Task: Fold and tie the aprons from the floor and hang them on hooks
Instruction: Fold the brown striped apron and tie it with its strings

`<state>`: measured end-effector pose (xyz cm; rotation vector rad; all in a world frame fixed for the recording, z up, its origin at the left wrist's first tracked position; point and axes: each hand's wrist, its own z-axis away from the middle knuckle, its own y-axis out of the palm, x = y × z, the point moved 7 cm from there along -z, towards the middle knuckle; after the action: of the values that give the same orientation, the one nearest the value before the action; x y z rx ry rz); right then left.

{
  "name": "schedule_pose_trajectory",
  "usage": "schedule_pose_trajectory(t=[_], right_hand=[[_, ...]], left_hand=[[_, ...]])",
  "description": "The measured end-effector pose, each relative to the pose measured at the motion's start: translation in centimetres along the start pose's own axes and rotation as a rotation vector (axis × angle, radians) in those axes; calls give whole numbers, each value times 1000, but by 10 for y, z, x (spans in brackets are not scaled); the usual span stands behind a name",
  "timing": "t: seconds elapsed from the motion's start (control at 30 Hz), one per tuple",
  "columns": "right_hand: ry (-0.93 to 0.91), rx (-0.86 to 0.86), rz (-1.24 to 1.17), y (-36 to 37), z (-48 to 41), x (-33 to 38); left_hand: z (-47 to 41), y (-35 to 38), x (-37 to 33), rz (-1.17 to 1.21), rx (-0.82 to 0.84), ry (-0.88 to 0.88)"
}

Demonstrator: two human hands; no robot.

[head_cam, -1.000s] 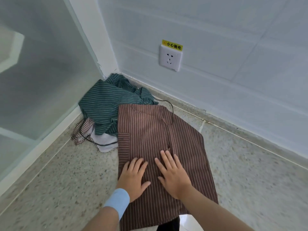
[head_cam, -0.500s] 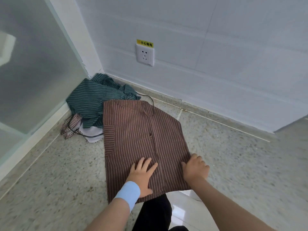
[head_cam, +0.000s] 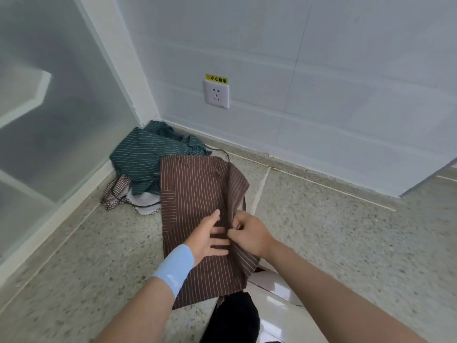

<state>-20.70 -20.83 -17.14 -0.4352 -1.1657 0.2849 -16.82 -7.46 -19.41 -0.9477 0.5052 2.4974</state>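
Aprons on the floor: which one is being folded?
The brown striped apron: left hand presses it, right hand pinches its edge. The green striped apron and checked apron lie crumpled aside.

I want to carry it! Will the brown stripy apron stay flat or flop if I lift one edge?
Probably flop: the brown striped apron bends softly where the right hand pinches its edge. Likely light, as a pinch alone raises that flap. It may slide; the left hand lies flat on it.
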Motion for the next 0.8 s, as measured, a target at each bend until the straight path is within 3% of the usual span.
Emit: schedule_pose_trajectory(t=[0.13, 0.23, 0.3, 0.4, 0.47, 0.53, 0.6, 0.67, 0.7, 0.8], right_hand=[[-193, 351, 274, 71, -9, 28], [-15, 519, 40, 97, -8, 20], [46, 422, -33, 100, -15, 15], [-39, 176, 351, 92, -30, 5], [-63, 180, 514, 95, -35, -5], [-73, 280, 634, 106, -40, -14], [-99, 360, 697, 114, -43, -17], [-164, 328, 631, 117, -47, -9], [-189, 257, 581, 114, -53, -5], [-167, -57, 500, 87, -74, 4]], left_hand=[[10, -56, 17, -28, -121, -73], [14, -88, 40, -179, -241, -139], [10, -108, 52, -233, -307, -129], [11, -140, 55, -357, -562, -40], [23, -152, 53, -431, -709, -18], [25, -161, 61, -600, -680, -92], [22, -159, 73, -865, -479, -272], [22, -158, 79, -1111, -302, -450], [21, -159, 73, -1234, -300, -466], [9, -153, 25, -1415, -540, -129]])
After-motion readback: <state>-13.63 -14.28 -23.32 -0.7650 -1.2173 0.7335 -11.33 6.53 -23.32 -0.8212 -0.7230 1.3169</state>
